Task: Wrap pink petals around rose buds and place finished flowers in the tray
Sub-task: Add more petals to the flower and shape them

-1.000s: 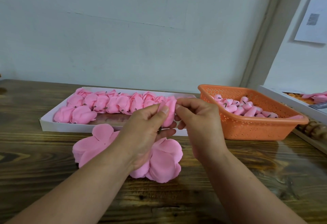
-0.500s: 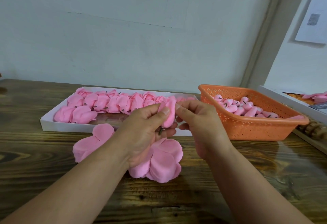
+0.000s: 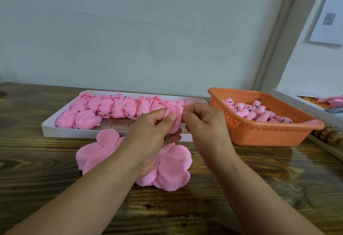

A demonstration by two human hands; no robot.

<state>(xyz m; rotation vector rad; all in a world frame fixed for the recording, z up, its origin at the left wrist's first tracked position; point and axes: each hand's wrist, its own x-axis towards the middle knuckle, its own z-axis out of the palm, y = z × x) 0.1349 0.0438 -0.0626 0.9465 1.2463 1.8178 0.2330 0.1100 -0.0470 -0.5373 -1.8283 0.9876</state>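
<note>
Between tray [image 3: 55, 128] and petals [image 3: 172, 168], left hand [image 3: 148, 134] and right hand [image 3: 206, 125] pinch the flower [image 3: 175, 118].

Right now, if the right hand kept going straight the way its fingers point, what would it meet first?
The right hand points left at the flower it pinches with the left hand, so it would press into that flower, then the left hand's fingers. Depth is uncertain.

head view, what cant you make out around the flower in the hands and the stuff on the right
- Flower in the head view: its bud and stem end are hidden by the left hand and right hand.
- Loose petals: partly hidden under the left wrist.
- White box, far right: cut off by the frame edge.
- Wall paper: print too blurred.
</note>
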